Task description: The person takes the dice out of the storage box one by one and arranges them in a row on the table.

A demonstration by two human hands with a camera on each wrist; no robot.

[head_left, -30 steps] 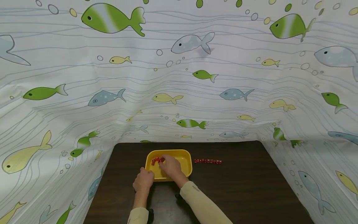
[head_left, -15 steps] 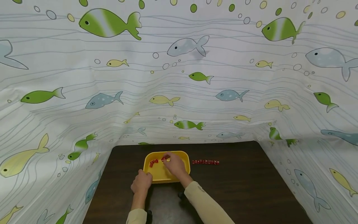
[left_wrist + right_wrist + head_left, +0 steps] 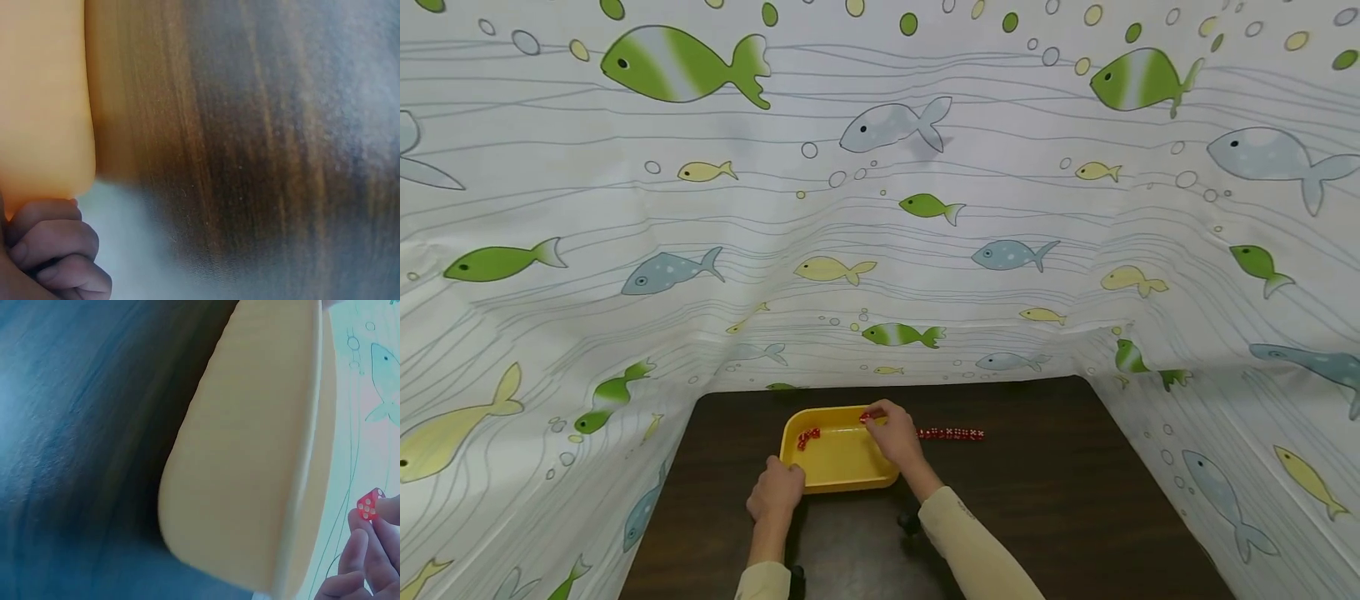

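Observation:
A yellow tray (image 3: 848, 483) stands on the dark table, with several red dice (image 3: 807, 435) in its back left part. My left hand (image 3: 777, 490) grips the tray at its front left corner; curled fingers show against the wall in the left wrist view. Between thumb and fingertips, my right hand (image 3: 897, 435) pinches one red die (image 3: 367, 507) with white pips. That hand is raised over the right side of the tray, hiding part of the rim there. To the right of the tray, several red dice form a straight row (image 3: 957, 433), its left end close behind the right hand.
Dark wood-grained table (image 3: 1045, 492) extends to the right and in front of the tray. A white fish-patterned sheet (image 3: 820, 217) hangs behind the table and along both sides.
My right hand has picked a die from the group in the tray and carried it rightward to the tray's right side. The left hand keeps its hold on the corner.

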